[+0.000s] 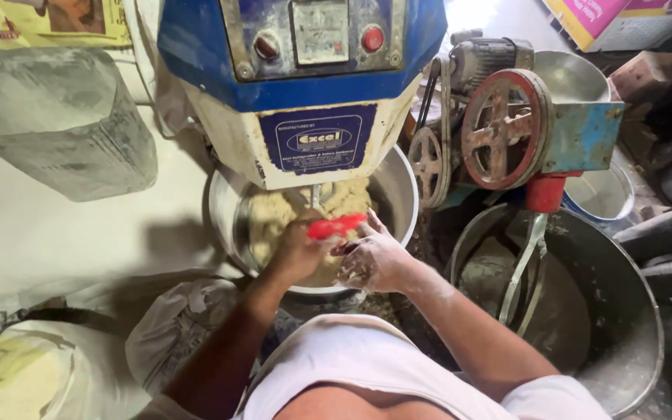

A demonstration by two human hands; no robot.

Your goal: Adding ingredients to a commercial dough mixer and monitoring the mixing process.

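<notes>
A steel mixing bowl (402,204) sits under a blue and white dough mixer (297,85) and holds pale yellow dough (274,214). My left hand (299,250) reaches into the bowl and grips a red scraper (336,226) over the dough. My right hand (375,260), dusted with flour and dough, has its fingers spread at the scraper's right end, touching or nearly touching it above the bowl's near rim.
A second, larger metal bowl (624,327) with a whisk-like beater (523,264) stands to the right. Behind it is a belt-driven machine with a rusty red wheel (503,128). A small pail (604,194) is at the right. Sacks (48,358) lie at the left.
</notes>
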